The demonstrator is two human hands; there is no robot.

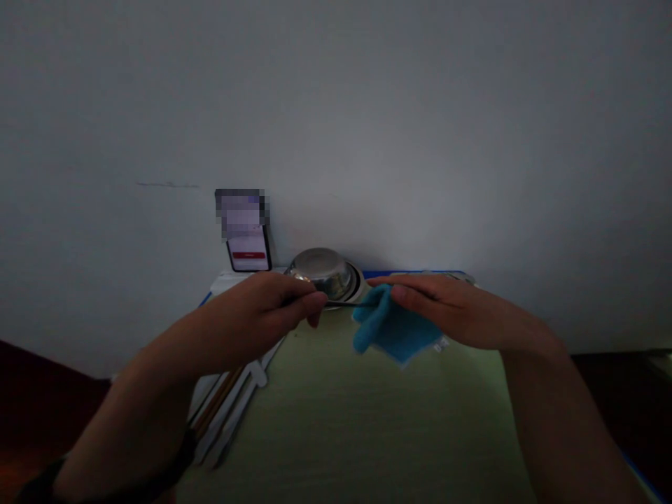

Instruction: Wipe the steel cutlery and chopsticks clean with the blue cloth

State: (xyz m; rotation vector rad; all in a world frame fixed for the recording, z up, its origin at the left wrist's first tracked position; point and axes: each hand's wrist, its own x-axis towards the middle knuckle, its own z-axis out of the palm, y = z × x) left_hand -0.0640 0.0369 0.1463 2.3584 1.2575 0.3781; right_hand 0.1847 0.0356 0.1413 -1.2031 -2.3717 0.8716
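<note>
Between my hands runs a thin, dark, rod-like utensil (349,304), roughly level above the table. My left hand (283,301) pinches its left end between thumb and fingers. A blue cloth (402,332) is folded over the right end, and my right hand (438,301) grips the cloth there from above. The cloth's lower corner hangs down, with a small white tag at its right. Because the cloth covers that end, the utensil's exact kind cannot be made out. Just behind the hands, an upturned shiny metal bowl (321,269) rests with its rim partly hidden.
A phone (248,241) with a lit screen leans on the wall (399,126) at the back left. Several long utensils (228,409), some brown and some pale, lie under my left forearm. The pale green table (362,420) has a blue edge.
</note>
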